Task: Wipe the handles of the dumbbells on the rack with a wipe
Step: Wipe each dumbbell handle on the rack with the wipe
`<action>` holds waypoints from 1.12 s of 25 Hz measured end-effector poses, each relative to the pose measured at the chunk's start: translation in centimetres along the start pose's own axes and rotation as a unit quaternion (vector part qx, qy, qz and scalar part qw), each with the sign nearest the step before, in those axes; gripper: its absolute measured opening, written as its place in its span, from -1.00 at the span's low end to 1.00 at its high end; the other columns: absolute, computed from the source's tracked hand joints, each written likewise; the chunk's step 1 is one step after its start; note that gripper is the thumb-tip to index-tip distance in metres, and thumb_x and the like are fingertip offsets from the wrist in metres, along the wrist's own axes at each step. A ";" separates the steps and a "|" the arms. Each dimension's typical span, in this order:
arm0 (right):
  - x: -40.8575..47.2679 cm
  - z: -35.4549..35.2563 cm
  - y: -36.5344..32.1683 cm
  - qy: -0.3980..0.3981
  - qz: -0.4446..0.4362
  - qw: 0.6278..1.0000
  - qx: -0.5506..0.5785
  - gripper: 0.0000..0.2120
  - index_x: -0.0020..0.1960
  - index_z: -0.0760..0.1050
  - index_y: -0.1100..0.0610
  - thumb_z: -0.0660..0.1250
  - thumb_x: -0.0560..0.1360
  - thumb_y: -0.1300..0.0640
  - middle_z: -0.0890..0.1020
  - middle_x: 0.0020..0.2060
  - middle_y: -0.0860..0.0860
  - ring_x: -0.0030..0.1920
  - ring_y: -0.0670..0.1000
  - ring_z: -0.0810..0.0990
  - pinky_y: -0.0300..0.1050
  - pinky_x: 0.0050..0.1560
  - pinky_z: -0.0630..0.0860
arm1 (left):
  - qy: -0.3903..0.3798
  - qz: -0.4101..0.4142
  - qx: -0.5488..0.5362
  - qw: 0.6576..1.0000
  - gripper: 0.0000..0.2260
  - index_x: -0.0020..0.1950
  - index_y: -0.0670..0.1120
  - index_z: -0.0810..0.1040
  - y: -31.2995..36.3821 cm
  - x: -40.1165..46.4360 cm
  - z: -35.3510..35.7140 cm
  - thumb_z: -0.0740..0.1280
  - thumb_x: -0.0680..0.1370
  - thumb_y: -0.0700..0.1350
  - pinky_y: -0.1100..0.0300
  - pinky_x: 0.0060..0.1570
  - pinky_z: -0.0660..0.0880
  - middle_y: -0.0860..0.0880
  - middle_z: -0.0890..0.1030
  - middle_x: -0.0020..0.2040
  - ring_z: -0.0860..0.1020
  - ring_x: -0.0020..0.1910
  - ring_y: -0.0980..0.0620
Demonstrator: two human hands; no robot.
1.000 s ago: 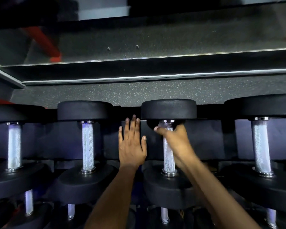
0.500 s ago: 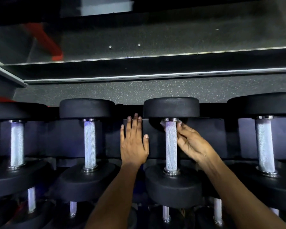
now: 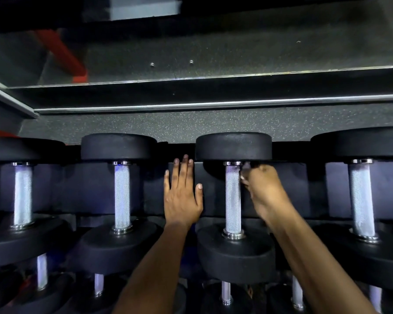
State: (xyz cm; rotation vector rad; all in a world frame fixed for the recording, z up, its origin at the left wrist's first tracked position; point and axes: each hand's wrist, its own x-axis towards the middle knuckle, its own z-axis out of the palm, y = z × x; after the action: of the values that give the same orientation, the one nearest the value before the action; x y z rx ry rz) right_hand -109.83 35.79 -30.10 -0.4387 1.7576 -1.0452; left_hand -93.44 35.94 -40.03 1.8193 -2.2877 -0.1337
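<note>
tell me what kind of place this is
Most likely a gym's free-weights area. Black dumbbells with knurled metal handles sit in rows on a rack, the floor behind is speckled rubber, and a mirror stands along the wall.

I'm in a gym: rows of black dumbbells [image 3: 233,200] with knurled steel handles fill a rack [image 3: 288,189], speckled rubber floor [image 3: 191,125] beyond.
</note>
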 end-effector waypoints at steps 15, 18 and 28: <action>3.8 -5.9 -1.3 -0.189 -0.719 0.295 -0.600 -0.58 0.25 0.50 0.21 -0.06 0.59 0.28 0.58 0.21 0.07 0.22 0.03 0.55 -0.21 0.17 0.38 | 0.010 0.001 -0.009 1.000 -0.43 0.54 -0.20 0.18 -0.1 0.0 0.3 0.07 0.56 0.00 -0.07 0.49 0.00 -0.12 0.19 0.56 0.11 0.54 -0.09; 4.0 -1.9 -1.1 -0.242 -0.690 0.282 -0.621 -0.57 -0.13 0.64 0.17 -0.03 0.51 0.29 0.64 -0.16 0.02 -0.03 0.01 0.63 -0.19 -0.24 0.57 | 0.008 -0.001 -0.007 1.000 -0.43 0.54 -0.20 0.19 0.0 0.0 0.2 0.07 0.56 0.01 -0.07 0.49 0.01 -0.12 0.21 0.55 0.12 0.54 -0.09; 2.4 -3.5 -2.2 -0.179 -0.714 0.342 -0.584 -0.56 0.01 0.64 0.20 -0.03 0.56 0.26 0.67 -0.02 0.03 0.02 0.00 0.63 -0.22 -0.12 0.55 | 0.012 -0.003 -0.003 1.000 -0.43 0.53 -0.21 0.21 -0.1 -0.1 0.3 0.07 0.56 0.00 -0.07 0.48 0.02 -0.12 0.21 0.55 0.11 0.54 -0.08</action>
State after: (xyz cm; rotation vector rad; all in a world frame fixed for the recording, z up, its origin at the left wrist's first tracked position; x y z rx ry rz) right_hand -114.35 34.39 -29.25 -3.2269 0.9550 -0.1656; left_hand -93.36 35.99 -40.41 1.8139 -2.2638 -0.1194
